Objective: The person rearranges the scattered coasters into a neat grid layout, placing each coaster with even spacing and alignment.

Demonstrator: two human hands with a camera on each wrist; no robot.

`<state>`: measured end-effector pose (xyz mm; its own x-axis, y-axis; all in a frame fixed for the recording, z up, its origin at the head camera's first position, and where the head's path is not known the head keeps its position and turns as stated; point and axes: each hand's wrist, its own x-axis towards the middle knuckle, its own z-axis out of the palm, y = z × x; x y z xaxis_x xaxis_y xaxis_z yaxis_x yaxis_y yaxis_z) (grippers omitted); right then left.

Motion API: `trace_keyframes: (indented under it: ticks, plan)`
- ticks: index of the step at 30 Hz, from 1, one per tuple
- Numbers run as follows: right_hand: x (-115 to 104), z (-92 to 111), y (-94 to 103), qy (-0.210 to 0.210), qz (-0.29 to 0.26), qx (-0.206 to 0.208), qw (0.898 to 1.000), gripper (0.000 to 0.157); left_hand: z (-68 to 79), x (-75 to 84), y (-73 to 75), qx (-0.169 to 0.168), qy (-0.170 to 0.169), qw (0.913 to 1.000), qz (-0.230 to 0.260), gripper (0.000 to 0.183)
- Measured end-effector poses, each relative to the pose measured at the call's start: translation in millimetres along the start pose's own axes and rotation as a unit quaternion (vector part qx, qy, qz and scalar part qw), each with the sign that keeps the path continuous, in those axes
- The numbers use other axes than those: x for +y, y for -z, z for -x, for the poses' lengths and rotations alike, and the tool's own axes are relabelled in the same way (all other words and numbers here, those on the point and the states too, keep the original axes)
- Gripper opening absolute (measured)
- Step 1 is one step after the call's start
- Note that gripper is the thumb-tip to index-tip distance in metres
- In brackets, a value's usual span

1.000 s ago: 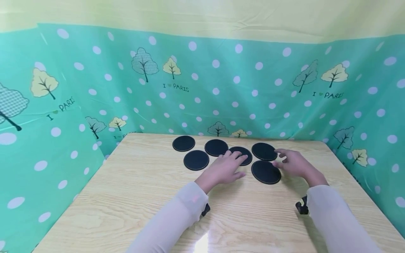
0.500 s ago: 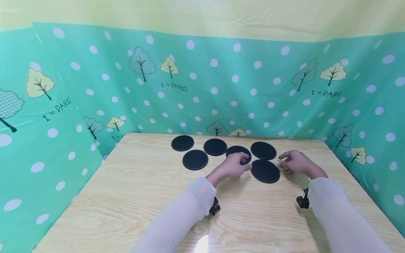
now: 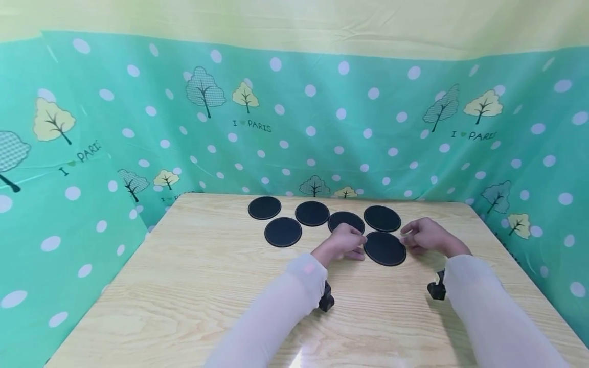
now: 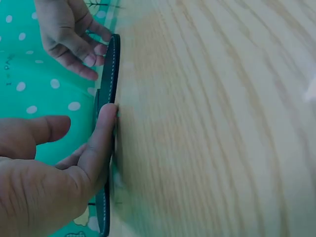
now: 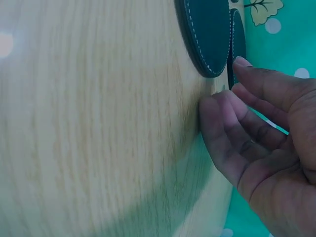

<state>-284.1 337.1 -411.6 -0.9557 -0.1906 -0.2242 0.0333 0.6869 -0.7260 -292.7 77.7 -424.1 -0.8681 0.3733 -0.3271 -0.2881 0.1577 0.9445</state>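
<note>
I have the left hand (image 3: 342, 243) at nine o'clock of the near disc (image 3: 384, 249), thumb standing well away from the fingers, a finger against the stitched edge; I see no pinch on it. The right hand (image 3: 425, 237) is at three o'clock, fingers loosely bent, a fair gap to the thumb, holding nothing and just off the rim on my right wrist feed. Between them the near disc lies on the table (image 3: 184, 286). The far disc (image 3: 382, 218) is at twelve o'clock, too close for me to tell whether the rims touch. The middle disc (image 3: 346, 220) is at ten; three more discs (image 3: 312, 213) spread between nine and ten, farther out. All six are down, none stacked. I judge only the near disc in work, not yet left alone; whether the spacing is finished, I can't tell.
</note>
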Motion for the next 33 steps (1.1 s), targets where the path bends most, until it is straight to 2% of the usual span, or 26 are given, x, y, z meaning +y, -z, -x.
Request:
trace_keyframes:
  ticks: [5, 9, 18, 23, 27, 33]
  plan:
    - [-1, 1, -0.5, -0.010, -0.049, -0.014, 0.999, 0.040, -0.9, 2.2, -6.1, 0.017, 0.020, 0.9995, 0.019, 0.015]
    - [-1, 2, -0.2, -0.026, -0.093, -0.025, 0.995, 0.037, -2.1, 3.5, -9.1, 0.023, 0.029, 0.9987, 0.034, 0.017]
    - [0, -3, -1.6, -0.049, -0.127, -0.036, 0.990, 0.043, -0.1, 4.2, -18.7, 0.065, 0.020, 0.9955, 0.066, 0.014]
    - [-2, -3, -1.5, -0.068, -0.159, -0.035, 0.984, 0.042, 3.4, 5.6, -24.2, 0.079, 0.018, 0.9951, 0.057, 0.019]
    - [-2, 1, -0.4, -0.078, -0.182, -0.030, 0.980, 0.041, 4.7, 6.0, -26.7, 0.089, 0.014, 0.9948, 0.046, 0.031]
    - [-1, 1, 0.7, -0.073, -0.227, -0.034, 0.971, 0.035, -1.0, 3.1, -24.4, 0.114, 0.003, 0.9920, 0.054, 0.029]
